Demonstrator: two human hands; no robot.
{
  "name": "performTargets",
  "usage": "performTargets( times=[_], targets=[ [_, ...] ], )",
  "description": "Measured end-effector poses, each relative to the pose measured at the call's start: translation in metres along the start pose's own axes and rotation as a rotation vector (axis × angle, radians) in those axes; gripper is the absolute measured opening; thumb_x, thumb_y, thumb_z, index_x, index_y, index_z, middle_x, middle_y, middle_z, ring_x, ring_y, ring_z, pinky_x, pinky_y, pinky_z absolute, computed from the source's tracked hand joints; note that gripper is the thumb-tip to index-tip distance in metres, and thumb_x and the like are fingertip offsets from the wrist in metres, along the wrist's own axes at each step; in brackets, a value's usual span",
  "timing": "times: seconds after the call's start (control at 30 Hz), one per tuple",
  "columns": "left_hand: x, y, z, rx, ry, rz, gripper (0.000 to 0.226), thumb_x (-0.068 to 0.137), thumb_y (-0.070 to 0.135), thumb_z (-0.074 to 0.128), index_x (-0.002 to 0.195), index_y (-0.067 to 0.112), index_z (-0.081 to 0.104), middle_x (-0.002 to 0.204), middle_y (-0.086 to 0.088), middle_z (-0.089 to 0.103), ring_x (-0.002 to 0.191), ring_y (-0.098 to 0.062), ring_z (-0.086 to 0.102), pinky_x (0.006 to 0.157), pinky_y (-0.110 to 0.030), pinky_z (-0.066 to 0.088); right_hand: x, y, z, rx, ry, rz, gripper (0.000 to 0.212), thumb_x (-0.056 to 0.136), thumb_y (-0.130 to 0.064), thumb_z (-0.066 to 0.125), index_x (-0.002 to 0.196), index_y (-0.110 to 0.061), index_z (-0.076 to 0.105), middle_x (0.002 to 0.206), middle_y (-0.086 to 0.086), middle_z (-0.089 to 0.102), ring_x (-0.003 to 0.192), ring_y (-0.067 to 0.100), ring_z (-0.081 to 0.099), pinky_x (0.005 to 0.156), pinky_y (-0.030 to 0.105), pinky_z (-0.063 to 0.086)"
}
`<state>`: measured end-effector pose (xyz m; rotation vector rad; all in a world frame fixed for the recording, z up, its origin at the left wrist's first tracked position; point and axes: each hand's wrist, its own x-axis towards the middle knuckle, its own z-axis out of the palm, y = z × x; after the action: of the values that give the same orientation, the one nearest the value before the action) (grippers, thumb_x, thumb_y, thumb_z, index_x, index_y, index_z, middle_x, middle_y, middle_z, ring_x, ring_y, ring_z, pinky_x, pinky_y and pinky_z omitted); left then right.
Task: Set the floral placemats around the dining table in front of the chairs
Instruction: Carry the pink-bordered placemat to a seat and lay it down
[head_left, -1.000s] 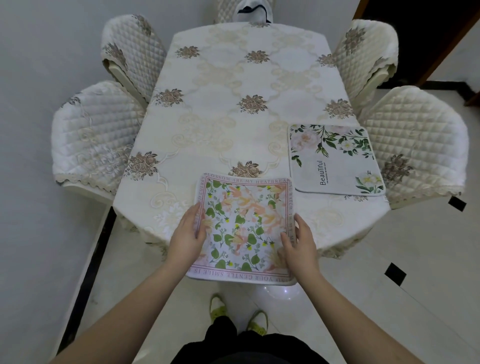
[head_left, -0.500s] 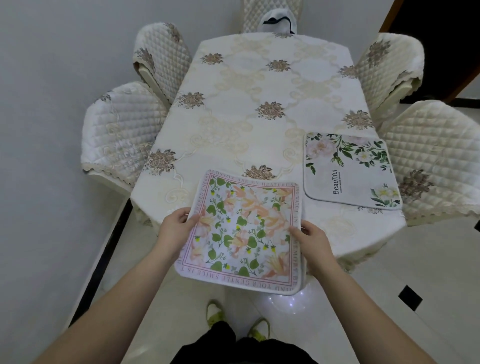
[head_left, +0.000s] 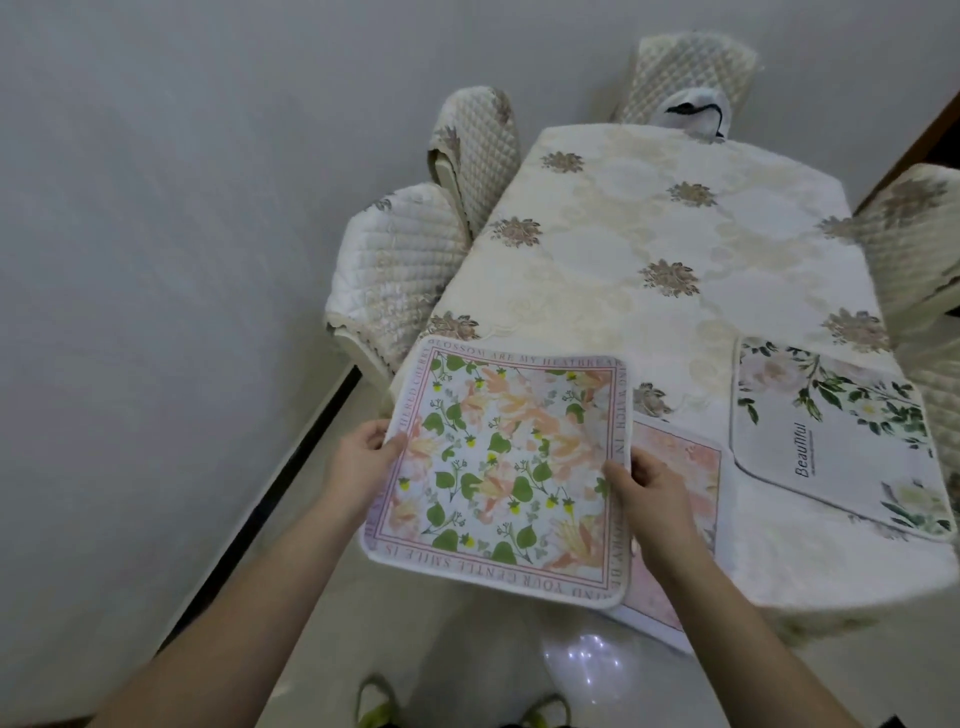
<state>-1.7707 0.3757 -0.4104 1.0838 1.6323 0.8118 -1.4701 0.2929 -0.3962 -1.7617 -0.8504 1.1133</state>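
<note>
I see the leafy mat (head_left: 498, 467) lifted off the bench (head_left: 675, 249) at its near left corner, my left hand (head_left: 363, 462) and right hand (head_left: 649, 488) pinching its side edges. Beneath it a pink mat (head_left: 675, 467) lies flat, beside the white mat (head_left: 831, 441).

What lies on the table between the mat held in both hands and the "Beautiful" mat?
A pink floral placemat lies there, partly under the held mat, short of the "Beautiful" mat; head view.
</note>
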Motion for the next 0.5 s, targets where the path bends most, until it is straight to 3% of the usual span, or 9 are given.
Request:
performTargets(
  times=[0.13, 0.23, 0.37, 0.5],
  targets=[
    [0.012, -0.013, -0.063, -0.052, 0.002, -0.011, 0.005, 0.096, 0.022, 0.064, 0.098, 0.019, 0.068, 0.085, 0.000, 0.078, 0.072, -0.022, 0.076, 0.071, -0.045, 0.062, -0.005, -0.021, 0.058, -0.058, -0.002, -0.012, 0.016, 0.096, -0.020, 0.059, 0.108, -0.022, 0.069, 0.093, -0.006, 0.075, 0.079, 0.014, 0.073, 0.067, 0.036, 0.060],
    [0.020, -0.022, -0.116, -0.108, 0.021, -0.011, 0.007, 0.096, 0.023, 0.064, 0.101, 0.018, 0.067, 0.086, 0.001, 0.078, 0.072, -0.022, 0.076, 0.068, -0.043, 0.061, -0.010, -0.037, 0.100, -0.033, -0.037, 0.010, 0.016, 0.096, -0.017, 0.060, 0.108, -0.017, 0.070, 0.093, -0.002, 0.076, 0.078, 0.014, 0.073, 0.062, 0.029, 0.057],
    [0.027, -0.031, -0.181, -0.154, 0.054, -0.022, 0.018, 0.094, 0.023, 0.067, 0.108, 0.013, 0.066, 0.091, -0.003, 0.077, 0.071, -0.021, 0.076, 0.058, -0.033, 0.060, -0.022, -0.060, 0.159, -0.016, -0.090, 0.009, 0.014, 0.096, -0.015, 0.059, 0.104, -0.016, 0.070, 0.089, -0.002, 0.076, 0.076, 0.015, 0.074, 0.064, 0.030, 0.057],
    [0.036, -0.033, -0.235, -0.186, 0.085, -0.046, 0.015, 0.093, 0.022, 0.068, 0.105, 0.013, 0.068, 0.089, -0.005, 0.078, 0.074, -0.028, 0.076, 0.071, -0.047, 0.062, -0.035, -0.082, 0.209, 0.013, -0.141, -0.007, 0.014, 0.097, -0.013, 0.058, 0.106, -0.011, 0.068, 0.088, 0.000, 0.076, 0.074, 0.014, 0.074, 0.058, 0.026, 0.057]
  ],
)
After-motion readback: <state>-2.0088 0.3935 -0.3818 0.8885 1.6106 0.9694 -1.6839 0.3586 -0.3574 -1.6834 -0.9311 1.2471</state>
